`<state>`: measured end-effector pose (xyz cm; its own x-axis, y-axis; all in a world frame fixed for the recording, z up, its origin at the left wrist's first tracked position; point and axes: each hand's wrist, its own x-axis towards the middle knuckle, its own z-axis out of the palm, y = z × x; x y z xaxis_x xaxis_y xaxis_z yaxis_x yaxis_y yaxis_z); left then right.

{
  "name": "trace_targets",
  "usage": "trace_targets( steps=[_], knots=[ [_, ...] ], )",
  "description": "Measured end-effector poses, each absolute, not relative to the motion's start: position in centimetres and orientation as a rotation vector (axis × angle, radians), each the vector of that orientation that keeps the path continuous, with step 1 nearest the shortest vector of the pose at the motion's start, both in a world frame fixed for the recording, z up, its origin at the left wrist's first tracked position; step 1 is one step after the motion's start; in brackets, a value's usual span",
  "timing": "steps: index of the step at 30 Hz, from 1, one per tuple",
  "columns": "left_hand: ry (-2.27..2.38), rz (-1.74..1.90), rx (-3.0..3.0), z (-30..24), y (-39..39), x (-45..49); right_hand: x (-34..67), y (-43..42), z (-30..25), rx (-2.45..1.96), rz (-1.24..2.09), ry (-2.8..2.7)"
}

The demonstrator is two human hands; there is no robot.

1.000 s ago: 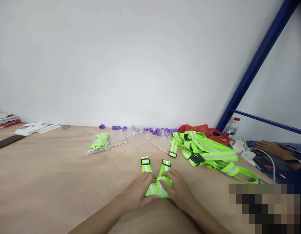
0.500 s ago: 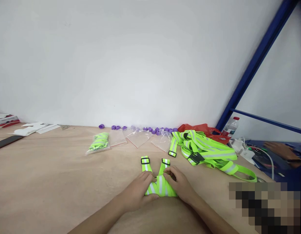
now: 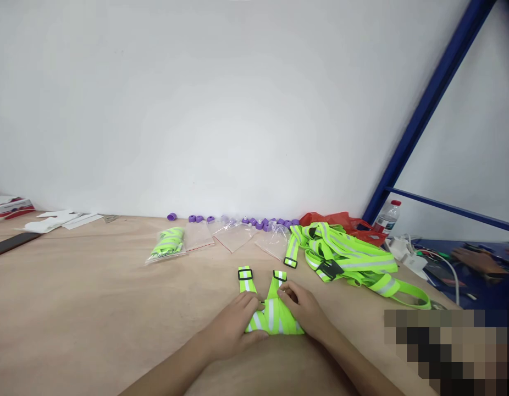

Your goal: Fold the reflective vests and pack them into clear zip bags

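Observation:
In front of me on the table (image 3: 93, 308) lies a folded neon-yellow reflective strap (image 3: 275, 318) with silver stripes. Two of its ends, each with a black slider buckle, point away from me. My left hand (image 3: 240, 322) grips its left side, thumb along the near edge and fingers on top. On the right side, my right hand (image 3: 304, 308) has its fingers curled over the strap, pinching it. Farther off to the right is a loose heap of the same straps (image 3: 349, 256) with a black clip. A clear bag (image 3: 169, 245) with a folded strap stands off to the left.
Several clear zip bags (image 3: 236, 235) and purple rings (image 3: 260, 224) lie along the wall. A red plastic bag (image 3: 349, 223), a bottle (image 3: 387, 217) and white adapters (image 3: 407, 254) are at right. Papers (image 3: 52, 221) and a dark bar (image 3: 11, 243) lie at left. Another person's hand (image 3: 481, 261) shows far right.
My right hand has shifted very slightly to the right, and the folded strap's right edge reaches a little farther out. My left hand stays in place. The view has tilted slightly.

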<state>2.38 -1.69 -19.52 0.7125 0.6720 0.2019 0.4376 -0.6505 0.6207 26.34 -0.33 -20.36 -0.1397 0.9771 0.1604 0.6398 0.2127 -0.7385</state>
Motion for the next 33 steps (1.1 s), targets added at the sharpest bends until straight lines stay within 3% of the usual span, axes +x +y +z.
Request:
trace_targets(
  steps=[5, 33],
  knots=[
    [0.852, 0.557, 2.381, -19.43, -1.66, 2.39, 26.79, -0.14, -20.68, -1.452, 0.481, -1.976],
    [0.79, 0.579, 2.432, -19.84, -1.47, 2.27, 26.79, -0.47, -20.81, -1.431, 0.358, -2.112]
  ],
)
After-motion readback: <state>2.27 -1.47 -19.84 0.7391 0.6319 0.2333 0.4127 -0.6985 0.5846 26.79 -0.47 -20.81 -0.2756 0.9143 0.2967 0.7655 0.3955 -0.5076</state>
